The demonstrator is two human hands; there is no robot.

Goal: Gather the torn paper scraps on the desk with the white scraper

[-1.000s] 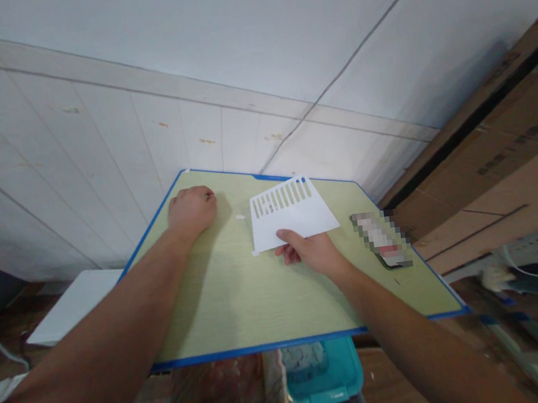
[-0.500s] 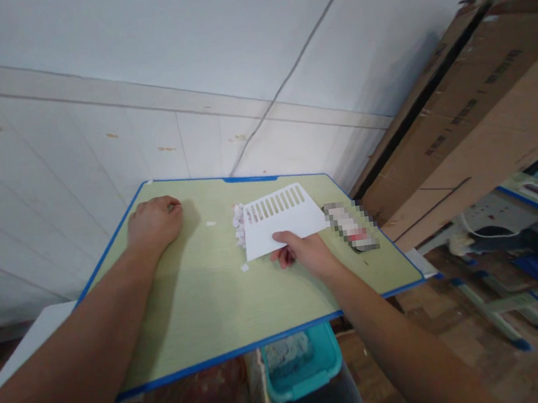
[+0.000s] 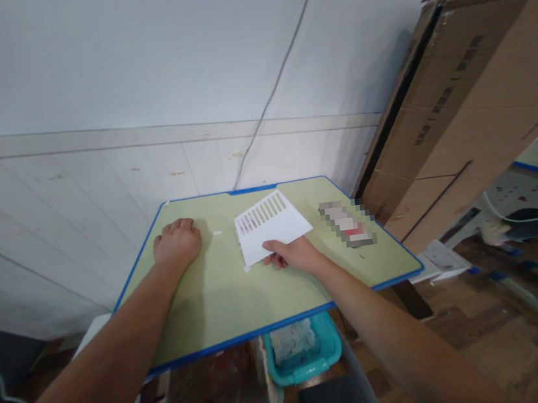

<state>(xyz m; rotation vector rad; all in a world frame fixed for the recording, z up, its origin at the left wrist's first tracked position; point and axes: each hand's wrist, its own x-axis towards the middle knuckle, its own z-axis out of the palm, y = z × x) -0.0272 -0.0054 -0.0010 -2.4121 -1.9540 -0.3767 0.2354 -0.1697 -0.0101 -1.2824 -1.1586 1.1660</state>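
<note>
My right hand (image 3: 290,256) pinches the lower edge of a white card with a row of slots (image 3: 272,228), thumb on top and fingers below. The card is tilted above the middle of the desk. Pinkish bits show through its left slots; what lies beneath is mostly hidden by the card. My left hand (image 3: 178,242) rests on the left side of the desk with its fingers curled under, and whatever they may hold is hidden. Small white paper scraps lie nearby, one (image 3: 217,232) between the hands and another (image 3: 246,269) by the card's lower left corner.
The pale green desk (image 3: 204,314) has a blue rim and stands against a white wall. A blurred-out flat object (image 3: 347,223) lies at its right. Large cardboard boxes (image 3: 454,113) lean beside it. Below the front edge is a turquoise basin (image 3: 309,370) with whitish contents.
The view has shifted. The card has moved left and covers the heap of pinkish-white paper scraps that showed at its left edge. My left hand has turned more palm-down, staying on the desk.
</note>
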